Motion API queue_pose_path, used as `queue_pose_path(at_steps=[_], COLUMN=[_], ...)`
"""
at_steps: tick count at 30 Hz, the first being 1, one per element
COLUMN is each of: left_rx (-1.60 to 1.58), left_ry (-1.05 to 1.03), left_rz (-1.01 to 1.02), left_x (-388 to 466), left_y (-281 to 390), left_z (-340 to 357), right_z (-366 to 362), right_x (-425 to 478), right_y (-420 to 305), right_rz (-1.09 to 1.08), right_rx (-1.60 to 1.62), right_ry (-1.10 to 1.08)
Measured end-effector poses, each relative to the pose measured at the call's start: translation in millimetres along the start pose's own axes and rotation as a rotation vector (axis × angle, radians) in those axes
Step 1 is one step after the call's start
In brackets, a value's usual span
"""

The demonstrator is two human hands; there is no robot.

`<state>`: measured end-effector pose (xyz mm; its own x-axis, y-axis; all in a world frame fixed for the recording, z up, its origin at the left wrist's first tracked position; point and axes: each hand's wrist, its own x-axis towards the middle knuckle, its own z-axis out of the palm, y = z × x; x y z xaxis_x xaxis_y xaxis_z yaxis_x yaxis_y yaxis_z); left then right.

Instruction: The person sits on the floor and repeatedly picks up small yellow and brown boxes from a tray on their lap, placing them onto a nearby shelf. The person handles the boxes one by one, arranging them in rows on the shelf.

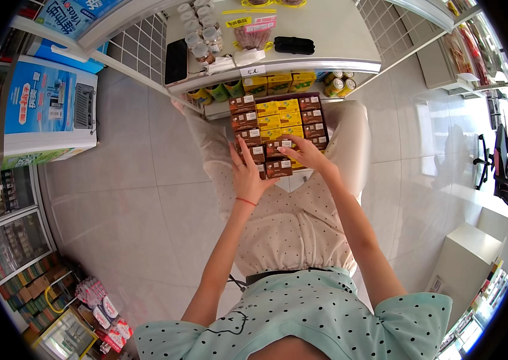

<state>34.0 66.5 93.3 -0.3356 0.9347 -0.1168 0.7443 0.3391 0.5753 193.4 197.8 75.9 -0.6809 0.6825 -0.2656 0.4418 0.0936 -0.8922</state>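
Observation:
A shallow dark tray (pixel 324 118) of small drink cartons lies between my knees, in front of a shop shelf. Brown cartons (pixel 243 120) line its left side, and more brown ones stand on the right. Yellow cartons (pixel 279 120) fill the middle columns. My left hand (pixel 249 173) rests on the near left brown cartons, its fingers spread forward over them and the thumb near the front one. My right hand (pixel 304 153) has its fingers on a brown carton (pixel 274 148) above the near middle rows. Whether that carton is gripped or only touched is hard to see.
Above the tray, a shelf board (pixel 330 31) holds lidded jars (pixel 211 38), a black phone (pixel 176 62) and a black case (pixel 294 45). Cartons and cans (pixel 336 86) stand on the lower shelf. At left is a blue-and-white boxed appliance (pixel 51 108); an office chair (pixel 503 171) stands right.

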Motion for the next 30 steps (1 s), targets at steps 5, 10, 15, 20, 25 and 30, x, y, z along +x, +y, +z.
queue_pose_path(at_steps=[5,10,15,20,25,30], left_rx=[-0.014,-0.003,-0.001,0.048,0.024,-0.058], left_ry=[0.014,0.027,0.029,0.061,0.066,0.070], left_rz=[-0.024,-0.017,-0.042,-0.003,0.005,-0.073], left_x=[-0.3,-0.6,0.0,-0.6,2.6,-6.1], left_y=[0.9,-0.9,0.8,-2.5,-2.1,3.4], left_z=[1.4,3.1,2.9,7.7,8.3,-1.6], right_z=[4.7,4.3,-2.6,-3.4,-4.7,3.7], right_x=[2.9,2.1,6.0,6.9,8.4,11.2], right_y=[12.8,10.6,6.2,7.9,-0.6,-1.7], right_rz=[-0.031,-0.053,0.007,0.012,0.020,0.096], right_rx=[-0.055,-0.074,-0.058,-0.078,-0.151,-0.410], right_ry=[-0.047,-0.046,-0.123,-0.151,-0.157,-0.166])
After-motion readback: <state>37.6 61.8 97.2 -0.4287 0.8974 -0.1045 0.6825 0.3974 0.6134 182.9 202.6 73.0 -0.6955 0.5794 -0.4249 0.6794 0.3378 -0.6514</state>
